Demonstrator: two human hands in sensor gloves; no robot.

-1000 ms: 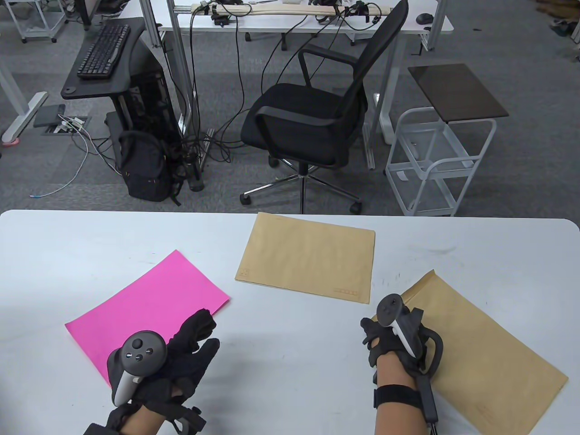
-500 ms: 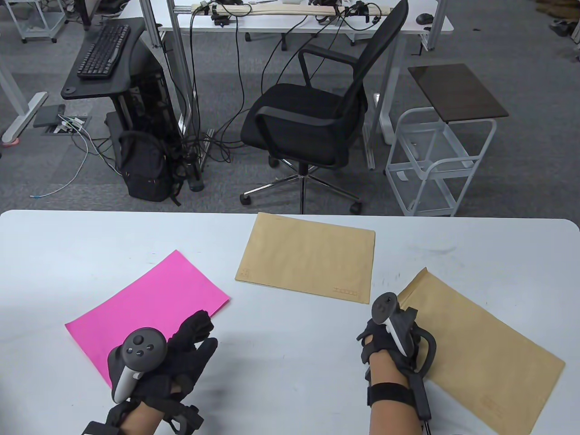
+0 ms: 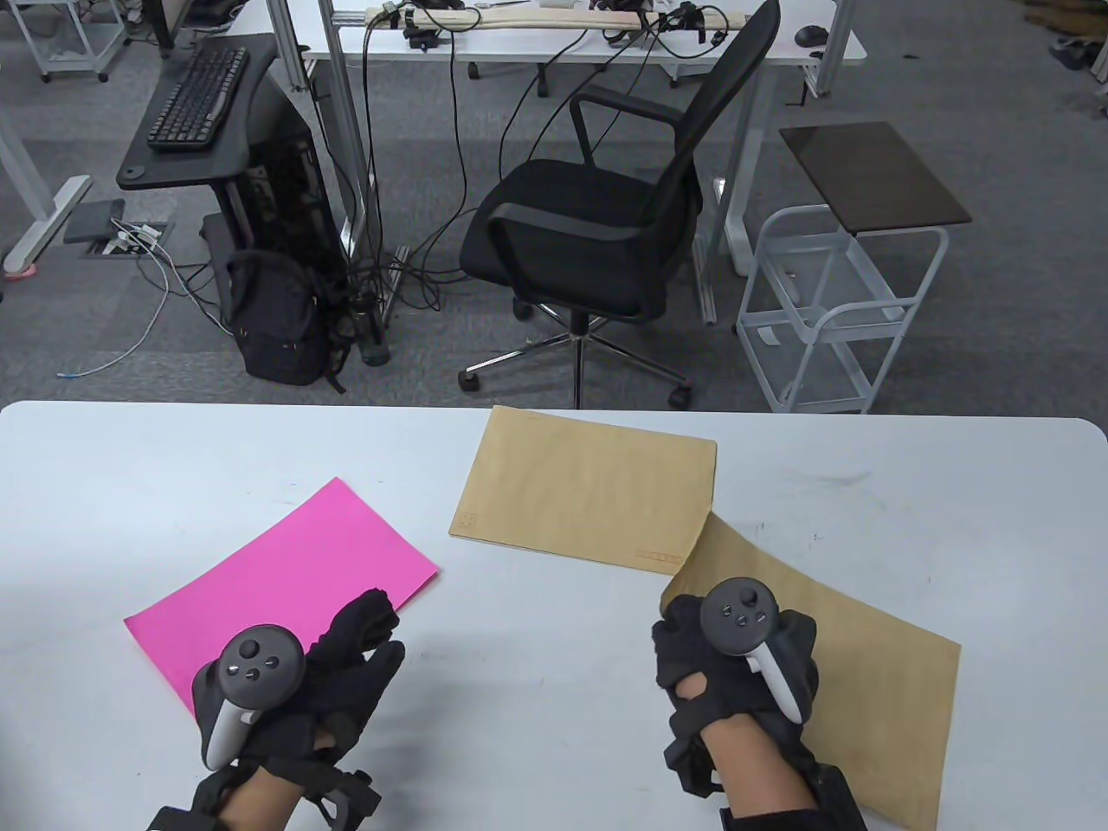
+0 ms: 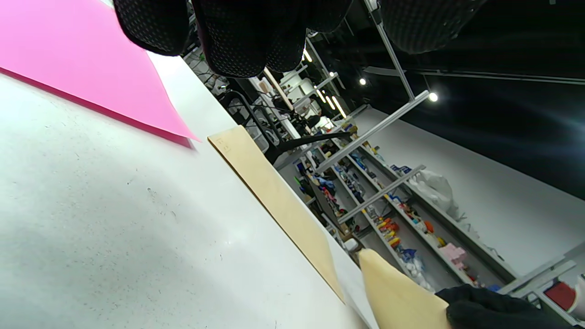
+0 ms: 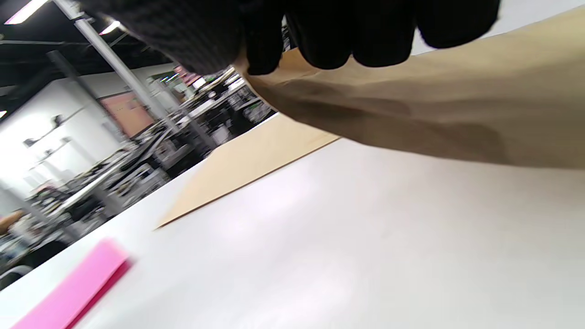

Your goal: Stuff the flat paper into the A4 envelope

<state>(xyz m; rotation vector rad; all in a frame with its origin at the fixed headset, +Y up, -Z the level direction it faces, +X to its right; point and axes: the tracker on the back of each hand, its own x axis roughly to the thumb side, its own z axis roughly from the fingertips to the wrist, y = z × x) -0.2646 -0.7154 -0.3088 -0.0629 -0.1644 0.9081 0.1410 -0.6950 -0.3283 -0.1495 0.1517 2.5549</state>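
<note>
While the right hand point(image 3: 736, 666) grips the near envelope point(image 3: 866, 684) at its left end, the sheet lifts off the white desk point(image 3: 537, 692) there: the right wrist view shows gloved fingers point(image 5: 365, 32) curled over the tan edge with the paper bowed beneath them and a shadow under it. So the right grip is grasping that envelope at its left corner, and the body of the envelope trails away to the right of the hand, toward the desk's near right side. Its raised far corner overlaps the lower right corner of the second envelope point(image 3: 589, 493), which lies flat further back near the middle of the desk; whether the two papers touch there cannot be told.

On the other side, the left hand point(image 3: 338, 666) hovers or rests at the near right edge of the pink paper point(image 3: 286, 580), which lies flat and angled on the desk's left half. Its fingers reach over that edge, loosely bent; the left wrist view shows the fingertips point(image 4: 237, 41) above the pink sheet with nothing pinched between them, so the left grip is released. That view also catches the flat envelope's edge beyond the pink corner, and the lifted envelope's tip with the right glove low at the right.

Pink paper and held envelope are well apart, with bare desk between the two hands. Beyond the desk stand a black office chair point(image 3: 597, 234) and a white wire cart point(image 3: 831, 320).
</note>
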